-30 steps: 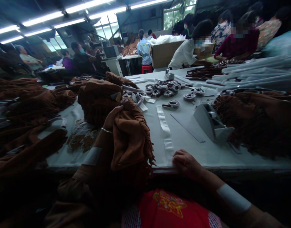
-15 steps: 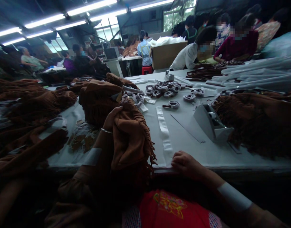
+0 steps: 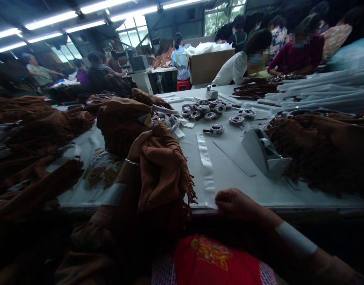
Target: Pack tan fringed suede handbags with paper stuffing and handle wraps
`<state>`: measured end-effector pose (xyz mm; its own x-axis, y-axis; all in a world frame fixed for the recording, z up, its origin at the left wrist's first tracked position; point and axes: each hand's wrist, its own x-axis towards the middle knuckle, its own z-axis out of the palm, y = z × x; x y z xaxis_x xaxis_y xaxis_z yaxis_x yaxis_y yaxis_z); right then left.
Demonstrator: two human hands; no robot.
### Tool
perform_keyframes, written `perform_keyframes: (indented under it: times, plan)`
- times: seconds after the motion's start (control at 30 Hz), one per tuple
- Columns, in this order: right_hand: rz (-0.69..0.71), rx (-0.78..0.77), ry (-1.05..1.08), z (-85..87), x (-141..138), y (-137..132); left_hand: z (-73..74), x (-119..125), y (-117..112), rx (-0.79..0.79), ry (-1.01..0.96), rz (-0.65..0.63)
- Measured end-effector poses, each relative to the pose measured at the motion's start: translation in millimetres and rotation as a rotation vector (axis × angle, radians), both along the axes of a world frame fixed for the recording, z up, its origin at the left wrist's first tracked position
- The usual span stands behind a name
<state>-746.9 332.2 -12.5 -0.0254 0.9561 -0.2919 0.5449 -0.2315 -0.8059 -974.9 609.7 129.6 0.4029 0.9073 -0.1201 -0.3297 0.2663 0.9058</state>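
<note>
My left hand (image 3: 139, 144) grips the upper edge of a brown fringed bag (image 3: 161, 170), its soft suede-like body hanging over the table's front edge. Fringe runs down the bag's right side. A white, shiny plastic strip (image 3: 204, 166) lies lengthwise on the table to the right of the bag. At the strip's near end, by the table edge, my right hand (image 3: 233, 201) is closed, with its fingertips pinching the end. Part of the fingers is hidden from view.
Brown fringed pieces are heaped at the left (image 3: 48, 130) and right (image 3: 321, 150). A grey tape dispenser (image 3: 263, 154) and a thin metal rod (image 3: 233, 159) lie right of the strip. Wrapped coils (image 3: 210, 110) are behind. Co-workers sit across the table, near a cardboard box (image 3: 210, 65).
Both hands keep nearly the same places and grips. The view has shifted very slightly, and the end of the strip by my right hand looks a little lifted.
</note>
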Motion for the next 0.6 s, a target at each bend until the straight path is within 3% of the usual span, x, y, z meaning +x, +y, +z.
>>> perform_keyframes:
  times: [0.33, 0.5, 0.6]
  plan:
    - [0.093, -0.083, -0.012, 9.5, 5, 3, -1.9, -4, 4, -0.012, 0.000, -0.036]
    - [0.097, 0.031, -0.075, 10.5, 2, 1, -1.2, -5, 3, -0.013, -0.001, -0.013]
    - [0.003, 0.135, -0.132, 8.6, 6, 5, 2.6, -9, 2, -0.012, -0.016, -0.007]
